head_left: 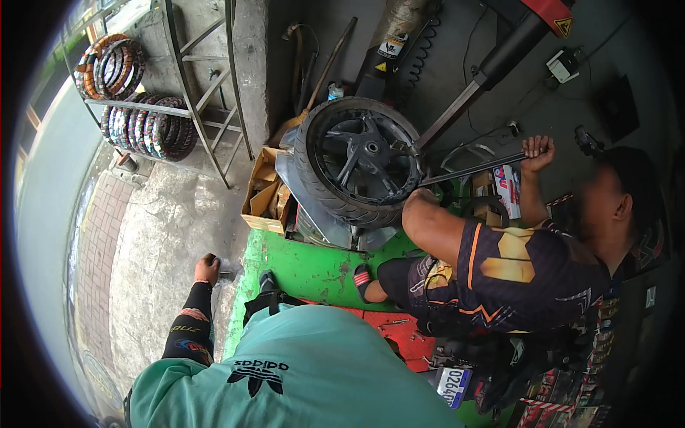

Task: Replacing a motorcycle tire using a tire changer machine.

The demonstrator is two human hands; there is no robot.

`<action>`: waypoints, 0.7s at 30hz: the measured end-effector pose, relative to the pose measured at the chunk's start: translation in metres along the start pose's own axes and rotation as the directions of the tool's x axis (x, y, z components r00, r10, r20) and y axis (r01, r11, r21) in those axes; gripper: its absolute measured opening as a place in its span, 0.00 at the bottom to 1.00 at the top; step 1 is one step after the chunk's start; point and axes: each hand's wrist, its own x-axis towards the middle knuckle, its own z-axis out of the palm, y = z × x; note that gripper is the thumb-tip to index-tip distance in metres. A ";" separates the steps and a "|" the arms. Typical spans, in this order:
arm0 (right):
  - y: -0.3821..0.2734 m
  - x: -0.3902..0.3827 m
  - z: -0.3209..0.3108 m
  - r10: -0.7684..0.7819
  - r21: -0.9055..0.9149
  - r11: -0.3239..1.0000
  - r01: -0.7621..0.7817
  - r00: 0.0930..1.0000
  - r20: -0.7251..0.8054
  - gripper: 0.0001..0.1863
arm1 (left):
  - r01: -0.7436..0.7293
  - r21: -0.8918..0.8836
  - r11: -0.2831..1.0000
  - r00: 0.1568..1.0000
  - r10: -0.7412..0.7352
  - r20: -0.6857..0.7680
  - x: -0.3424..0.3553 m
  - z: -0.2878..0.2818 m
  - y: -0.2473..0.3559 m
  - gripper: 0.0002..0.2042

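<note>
My left hand (pixel 207 269) reaches down to the concrete floor, its arm in a black patterned sleeve. Its fingers are curled next to a small grey object (pixel 227 272); whether they grip it is unclear. My right hand is hidden below my teal shirt (pixel 300 371). A co-worker in a dark shirt (pixel 514 274) squats at the right. One hand (pixel 536 151) of theirs grips a long metal bar (pixel 471 170) that reaches the rim of a black wheel with its tyre (pixel 360 160).
The wheel rests on a tyre machine above a green platform (pixel 307 267) with a red panel (pixel 399 332). An open cardboard box (pixel 262 192) stands left of the machine. A metal rack with several wrapped tyres (pixel 143 121) stands at the back left. Boxes and parts crowd the right.
</note>
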 end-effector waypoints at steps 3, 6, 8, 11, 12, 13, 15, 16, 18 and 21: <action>0.001 0.004 0.003 -0.039 -0.088 0.995 0.041 0.999 0.025 0.23 | -0.033 -0.018 0.999 0.999 0.033 -0.002 0.004 -0.001 0.008 0.13; -0.008 0.000 0.005 -0.011 -0.005 1.000 0.012 0.997 0.072 0.24 | -0.052 -0.099 0.994 0.998 0.056 0.038 0.010 0.000 0.019 0.13; -0.022 -0.009 0.004 -0.054 -0.094 0.994 0.060 0.996 0.064 0.24 | -0.079 -0.096 0.992 0.995 0.085 0.052 0.015 0.003 0.029 0.13; -0.050 -0.030 0.005 -0.197 -0.341 0.916 0.213 0.977 0.081 0.23 | -0.138 -0.106 0.985 0.987 0.146 0.072 0.022 0.006 0.050 0.13; -0.058 -0.037 0.007 -0.221 -0.370 0.899 0.237 0.972 0.085 0.23 | -0.172 -0.124 0.977 0.980 0.182 0.076 0.025 0.007 0.059 0.13; -0.065 -0.045 0.008 -0.245 -0.398 0.880 0.260 0.966 0.089 0.23 | -0.194 -0.117 0.974 0.974 0.205 0.094 0.027 0.007 0.067 0.13; -0.073 -0.056 0.015 -0.322 -0.256 0.912 0.321 0.946 0.041 0.27 | -0.196 -0.113 0.974 0.969 0.210 0.130 0.029 0.007 0.085 0.13; -0.075 -0.059 0.019 -0.312 -0.254 0.917 0.308 0.950 0.023 0.28 | -0.243 -0.151 0.958 0.956 0.264 0.131 0.030 0.006 0.094 0.13; -0.073 -0.058 0.026 -0.326 -0.290 0.904 0.314 0.945 0.004 0.27 | -0.252 -0.121 0.960 0.947 0.270 0.174 0.030 0.003 0.110 0.13; -0.062 -0.048 0.040 -0.178 -0.074 0.981 0.180 0.983 0.031 0.24 | -0.344 -0.074 0.936 0.924 0.351 0.148 0.025 0.000 0.133 0.12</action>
